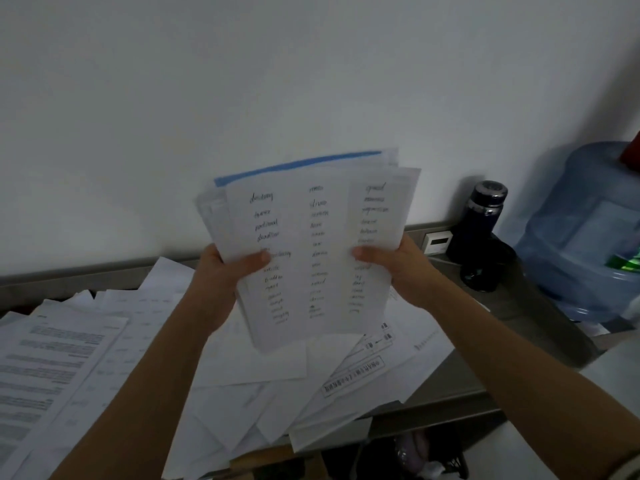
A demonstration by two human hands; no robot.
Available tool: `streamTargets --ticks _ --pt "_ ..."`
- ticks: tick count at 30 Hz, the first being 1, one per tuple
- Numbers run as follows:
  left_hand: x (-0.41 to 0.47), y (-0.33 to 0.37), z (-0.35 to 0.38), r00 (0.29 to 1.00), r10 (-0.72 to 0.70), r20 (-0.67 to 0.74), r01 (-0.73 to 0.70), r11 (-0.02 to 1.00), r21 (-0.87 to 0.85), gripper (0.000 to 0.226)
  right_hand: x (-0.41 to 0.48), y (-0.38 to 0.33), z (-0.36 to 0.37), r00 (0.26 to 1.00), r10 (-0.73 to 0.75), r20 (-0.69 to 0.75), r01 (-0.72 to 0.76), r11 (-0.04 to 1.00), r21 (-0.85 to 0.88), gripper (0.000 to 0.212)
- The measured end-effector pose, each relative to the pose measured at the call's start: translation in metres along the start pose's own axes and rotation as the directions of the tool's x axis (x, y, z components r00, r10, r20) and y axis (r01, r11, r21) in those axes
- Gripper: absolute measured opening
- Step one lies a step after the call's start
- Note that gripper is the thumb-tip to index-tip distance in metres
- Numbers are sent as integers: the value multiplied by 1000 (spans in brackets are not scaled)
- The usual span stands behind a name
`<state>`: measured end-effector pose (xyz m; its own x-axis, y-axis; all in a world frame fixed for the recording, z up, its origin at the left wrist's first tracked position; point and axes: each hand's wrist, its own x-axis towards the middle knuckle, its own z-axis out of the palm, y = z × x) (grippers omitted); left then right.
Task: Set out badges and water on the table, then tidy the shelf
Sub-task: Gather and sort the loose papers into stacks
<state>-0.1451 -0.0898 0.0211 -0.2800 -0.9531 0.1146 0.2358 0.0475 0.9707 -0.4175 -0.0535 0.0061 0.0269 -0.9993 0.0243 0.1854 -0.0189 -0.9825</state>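
Loose white printed sheets lie overlapped and askew across the grey shelf, directly below the hands. Above them, the stack of white paper sheets with handwritten word columns is held clear of the shelf, tilted, its long axis running away from the person. The sheets are fanned, not squared. The left hand grips the left edge and the right hand the right edge. Each thumb presses the front sheet; the remaining fingers are hidden behind, clamped on the stack. Both hands are equally near it. Judgement: shelf tidying is in hand, and squaring calls for lowering the near short edge onto the shelf. Farther right stand a dark blue lidded bottle and a large translucent blue water jug
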Motion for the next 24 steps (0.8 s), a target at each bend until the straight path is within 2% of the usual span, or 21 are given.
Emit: streamTargets --ticks 3,5,10,13,15,21,23,24 --pt "-7 -21 -3 998 -68 2 68 996 66 49 -1 17 -5 995 76 57 -70 992 -110 42" --pt "-13 -32 0 995 -99 16 96 987 127 36 -6 28 -5 989 118 89 -100 977 -189 37" --pt "-10 -38 5 996 -93 14 91 989 114 37 -7 31 -5 990 100 95 -83 981 -173 39" --pt "-17 -56 6 987 -161 -21 162 982 102 47 -11 48 -7 981 180 73 -162 965 -208 39" --pt "-20 -64 8 981 -190 -47 194 974 113 50 -17 61 -8 976 212 39 -199 956 -215 37" --pt "8 -63 45 977 -207 -43 209 976 65 30 -25 33 -38 980 137 -145 -169 957 -238 24" --pt "14 -75 65 969 -236 -74 244 962 124 19 -30 20 -65 966 99 -237 -164 948 -273 20" --pt "15 -88 78 965 -252 -77 262 943 204 21 -36 14 -84 949 83 -306 -176 940 -292 18"
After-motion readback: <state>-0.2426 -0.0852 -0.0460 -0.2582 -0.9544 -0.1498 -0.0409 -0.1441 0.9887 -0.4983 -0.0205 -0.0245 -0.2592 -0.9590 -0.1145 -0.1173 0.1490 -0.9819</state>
